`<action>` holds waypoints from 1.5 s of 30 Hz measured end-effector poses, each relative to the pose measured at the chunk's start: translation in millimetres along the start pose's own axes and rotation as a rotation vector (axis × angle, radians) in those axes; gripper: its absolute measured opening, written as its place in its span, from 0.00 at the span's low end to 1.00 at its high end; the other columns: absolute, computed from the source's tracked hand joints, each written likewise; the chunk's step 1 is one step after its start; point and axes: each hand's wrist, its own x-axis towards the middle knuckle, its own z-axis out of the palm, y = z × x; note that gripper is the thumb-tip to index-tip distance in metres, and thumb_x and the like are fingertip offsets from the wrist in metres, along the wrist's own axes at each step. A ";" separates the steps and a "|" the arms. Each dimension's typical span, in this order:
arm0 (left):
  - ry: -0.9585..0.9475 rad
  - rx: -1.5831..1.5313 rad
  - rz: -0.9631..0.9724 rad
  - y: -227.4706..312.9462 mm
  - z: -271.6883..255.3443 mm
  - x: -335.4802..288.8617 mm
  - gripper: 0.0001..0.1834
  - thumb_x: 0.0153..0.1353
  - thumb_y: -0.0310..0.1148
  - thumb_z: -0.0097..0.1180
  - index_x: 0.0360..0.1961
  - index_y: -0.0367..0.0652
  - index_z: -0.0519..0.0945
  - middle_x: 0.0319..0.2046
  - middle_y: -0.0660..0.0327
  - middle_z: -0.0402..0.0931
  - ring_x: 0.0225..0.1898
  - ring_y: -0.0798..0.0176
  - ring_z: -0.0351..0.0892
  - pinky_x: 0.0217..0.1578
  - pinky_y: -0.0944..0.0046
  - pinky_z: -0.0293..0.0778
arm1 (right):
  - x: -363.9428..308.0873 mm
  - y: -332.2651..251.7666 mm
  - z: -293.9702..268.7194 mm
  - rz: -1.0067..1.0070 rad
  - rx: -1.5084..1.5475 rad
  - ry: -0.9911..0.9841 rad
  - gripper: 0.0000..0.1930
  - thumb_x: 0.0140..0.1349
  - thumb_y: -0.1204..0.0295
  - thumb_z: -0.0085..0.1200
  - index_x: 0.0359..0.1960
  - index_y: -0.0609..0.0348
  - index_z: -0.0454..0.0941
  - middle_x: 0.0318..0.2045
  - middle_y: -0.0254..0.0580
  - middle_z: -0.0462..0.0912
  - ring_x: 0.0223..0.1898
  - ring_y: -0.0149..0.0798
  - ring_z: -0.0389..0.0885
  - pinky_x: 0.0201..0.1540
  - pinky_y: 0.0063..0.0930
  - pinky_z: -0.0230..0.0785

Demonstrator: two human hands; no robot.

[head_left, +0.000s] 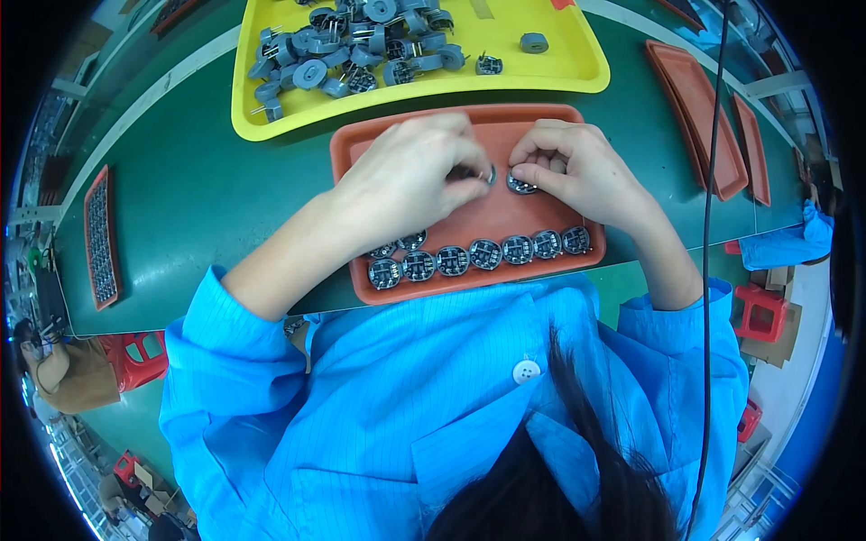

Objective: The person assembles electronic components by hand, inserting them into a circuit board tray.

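Note:
Both hands work above an orange-red tray (523,214). My left hand (417,162) is closed, its fingertips pinching a small round part (492,175) seen mostly edge-on. Just to its right, my right hand (582,171) pinches a round electronic part (520,186) with a dark circuit face between thumb and fingers. Along the tray's near side lies a row of several round circuit parts (485,253), faces up. Behind its left end, under my left wrist, a few more sit, one of them a round part (412,241) partly hidden by the arm.
A yellow tray (433,104) beyond holds a heap of grey round parts with pins (361,45). At far left stands a narrow tray (102,239) filled with small parts. Stacked orange trays (699,117) lie at right. A black cable (708,270) hangs down the right side.

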 end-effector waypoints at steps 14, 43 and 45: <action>-0.170 0.213 -0.128 19.8 -37.5 -58.1 0.09 0.55 0.26 0.63 0.38 0.39 0.84 0.34 0.53 0.82 0.39 0.49 0.82 0.40 0.54 0.78 | 24.6 -26.4 7.7 -0.128 -0.082 -0.272 0.08 0.59 0.73 0.61 0.38 0.62 0.84 0.33 0.44 0.82 0.32 0.41 0.82 0.37 0.33 0.74; -0.282 -0.101 -0.055 16.4 -27.2 -31.8 0.16 0.58 0.19 0.53 0.49 0.33 0.78 0.44 0.48 0.77 0.47 0.43 0.79 0.49 0.52 0.75 | -3.2 -29.2 10.9 -0.068 0.058 -0.178 0.08 0.56 0.76 0.56 0.34 0.65 0.84 0.28 0.53 0.84 0.33 0.50 0.85 0.41 0.40 0.77; -0.262 -0.125 -0.056 19.0 -27.0 -30.0 0.16 0.59 0.20 0.53 0.49 0.33 0.78 0.44 0.48 0.77 0.48 0.43 0.78 0.50 0.51 0.75 | 1.5 -26.4 11.9 -0.149 0.017 -0.190 0.08 0.58 0.75 0.57 0.36 0.65 0.84 0.28 0.52 0.85 0.32 0.48 0.85 0.40 0.37 0.77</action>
